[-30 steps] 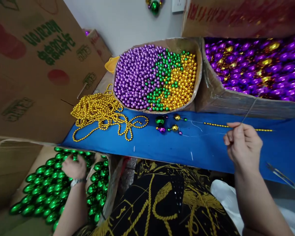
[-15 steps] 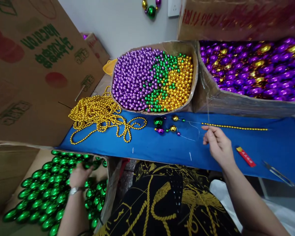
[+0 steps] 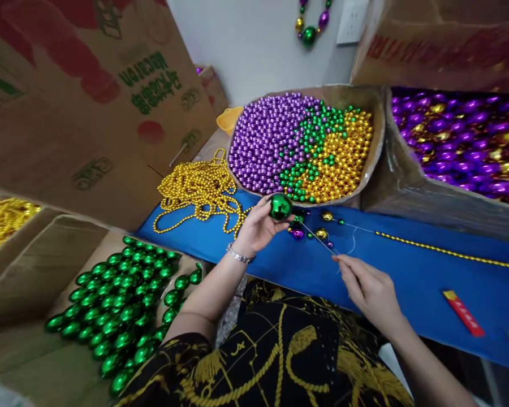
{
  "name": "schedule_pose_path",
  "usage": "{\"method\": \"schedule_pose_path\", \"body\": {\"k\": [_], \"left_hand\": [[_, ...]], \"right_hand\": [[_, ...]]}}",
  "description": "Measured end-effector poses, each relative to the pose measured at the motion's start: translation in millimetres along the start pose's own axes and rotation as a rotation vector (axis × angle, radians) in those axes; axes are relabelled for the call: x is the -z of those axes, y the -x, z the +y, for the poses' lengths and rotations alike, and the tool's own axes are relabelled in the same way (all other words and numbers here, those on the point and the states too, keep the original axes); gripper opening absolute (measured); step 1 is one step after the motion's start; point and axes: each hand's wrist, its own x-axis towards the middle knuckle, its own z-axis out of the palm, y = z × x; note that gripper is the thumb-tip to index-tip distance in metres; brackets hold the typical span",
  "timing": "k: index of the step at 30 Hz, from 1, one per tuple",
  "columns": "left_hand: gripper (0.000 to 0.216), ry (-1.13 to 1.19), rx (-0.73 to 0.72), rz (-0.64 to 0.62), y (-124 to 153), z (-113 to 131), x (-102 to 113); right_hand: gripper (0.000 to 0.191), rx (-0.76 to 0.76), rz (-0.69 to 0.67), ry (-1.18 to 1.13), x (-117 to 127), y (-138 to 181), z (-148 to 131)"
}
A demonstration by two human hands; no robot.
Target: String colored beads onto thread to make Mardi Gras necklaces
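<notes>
The left hand (image 3: 257, 230) grasps a green bead (image 3: 281, 207) in its fingers; the right hand (image 3: 371, 289) pinches a needle (image 3: 318, 239) slanting toward it.

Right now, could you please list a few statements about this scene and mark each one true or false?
1. The left hand holds a large green bead. True.
2. The right hand holds nothing. False: the right hand pinches a thin rod.
3. A red packet lies on the blue cloth. True.
4. The small beads are all purple. False: some small beads are green or gold.
5. Gold bead strands lie left of the small beads. True.
</notes>
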Motion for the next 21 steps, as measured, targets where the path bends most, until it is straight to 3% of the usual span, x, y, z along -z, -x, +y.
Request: {"method": "schedule_pose_path", "body": {"k": [4,8,13,21], "left_hand": [[0.043,0.164,0.102,-0.061,-7,-11,-17],[0.054,0.196,0.173,-0.105,-5,-16,-15],[0.059,0.170,0.150,-0.125,-6,-21,-11],[0.040,0.401,0.173,-0.210,-8,-19,-14]], "right_hand": [[0.022,-0.030,-0.001,0.066,3,8,5],[0.023,-0.003,-0.002,0.130,2,12,12],[0.023,0.017,-0.011,0.168,3,9,17],[0.022,0.079,-0.014,0.248,3,11,24]]}}
